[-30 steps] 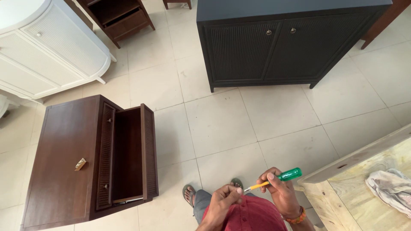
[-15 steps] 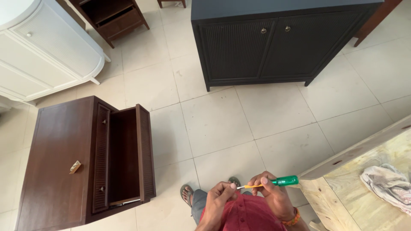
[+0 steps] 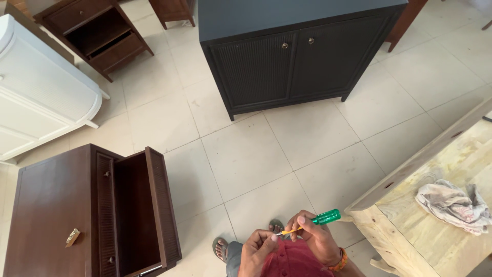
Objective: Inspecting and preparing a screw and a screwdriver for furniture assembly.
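Screwdriver (image 3: pixel 313 221), green-handled with an orange shank, lies level just above the person's lap, its handle pinched in the curled fingers of the right hand (image 3: pixel 318 240). The left hand (image 3: pixel 258 247) is closed loosely at the tip end, fingertips touching or almost touching the shank; whether it grips is hard to tell. Just right of the right hand, the pale wooden bench (image 3: pixel 410 225) comes close with its corner, a crumpled rag (image 3: pixel 451 202) lying farther along it. Left of the left hand, beyond a strip of bare tile floor (image 3: pixel 246 159), stands a brown cabinet (image 3: pixel 51 205) with its door swung open. Ahead of both hands the floor runs open up to a dark cabinet (image 3: pixel 292 56). Compared with a second ago, the hands and tool keep the same pose, and the view has shifted so the dark cabinet sits lower and more centred.
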